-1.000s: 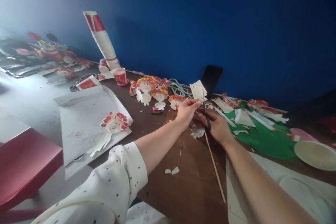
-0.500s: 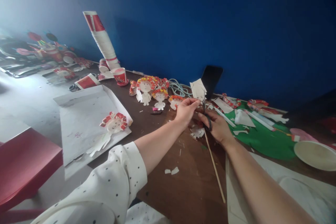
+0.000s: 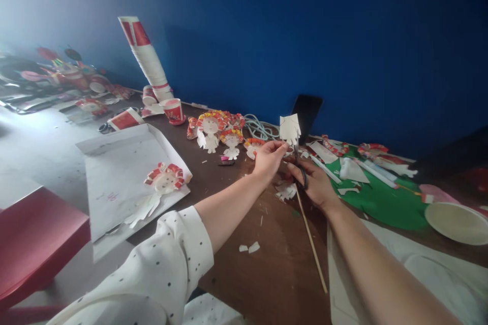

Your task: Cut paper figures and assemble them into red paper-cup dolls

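Note:
My left hand (image 3: 269,160) pinches the lower edge of a small white paper piece (image 3: 290,127), which stands upright with a notched bottom edge. Closed around the handles of dark scissors (image 3: 301,175) is my right hand (image 3: 314,183), just to the right. The scissor blades point up and away at the paper's lower edge. Under the right hand lie white paper scraps (image 3: 286,191) and a thin wooden stick (image 3: 310,236). Several paper dolls with red and yellow curled hair (image 3: 209,132) sit behind my left hand.
A leaning stack of paper cups (image 3: 147,58) stands against the blue wall, near a red cup (image 3: 173,110). At left, a white box lid (image 3: 114,177) bears another doll. A phone (image 3: 308,111) leans on the wall. On the right lie a green sheet (image 3: 389,208) and a white bowl (image 3: 457,223).
The white paper has turned slightly and now sits straighter, facing me more squarely. Both hands keep nearly the same place and grip.

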Demonstrator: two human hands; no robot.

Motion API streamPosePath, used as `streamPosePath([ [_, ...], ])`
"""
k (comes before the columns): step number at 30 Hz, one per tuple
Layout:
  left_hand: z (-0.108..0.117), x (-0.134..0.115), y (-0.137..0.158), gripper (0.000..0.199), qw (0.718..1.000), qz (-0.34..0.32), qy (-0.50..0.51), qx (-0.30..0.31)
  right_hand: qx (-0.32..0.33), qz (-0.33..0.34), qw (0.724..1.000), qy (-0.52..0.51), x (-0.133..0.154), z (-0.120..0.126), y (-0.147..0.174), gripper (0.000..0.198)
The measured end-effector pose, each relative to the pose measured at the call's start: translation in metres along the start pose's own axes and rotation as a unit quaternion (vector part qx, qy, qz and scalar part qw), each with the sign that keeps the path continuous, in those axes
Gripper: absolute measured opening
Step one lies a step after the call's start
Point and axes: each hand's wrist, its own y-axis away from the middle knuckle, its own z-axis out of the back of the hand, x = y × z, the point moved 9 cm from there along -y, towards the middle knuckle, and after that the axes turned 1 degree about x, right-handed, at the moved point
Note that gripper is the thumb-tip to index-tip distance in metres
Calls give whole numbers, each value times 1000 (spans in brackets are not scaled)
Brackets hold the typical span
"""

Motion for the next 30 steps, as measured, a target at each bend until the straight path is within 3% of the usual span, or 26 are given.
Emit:
streamPosePath([
  [18,-2,1,-3,19,995,-21,-92,16,6,-8,1000,20,5,1,2,39],
  [30,-2,-4,-1,16,996,-24,-86,17,17,-3,999,39,2,1,0,42],
])
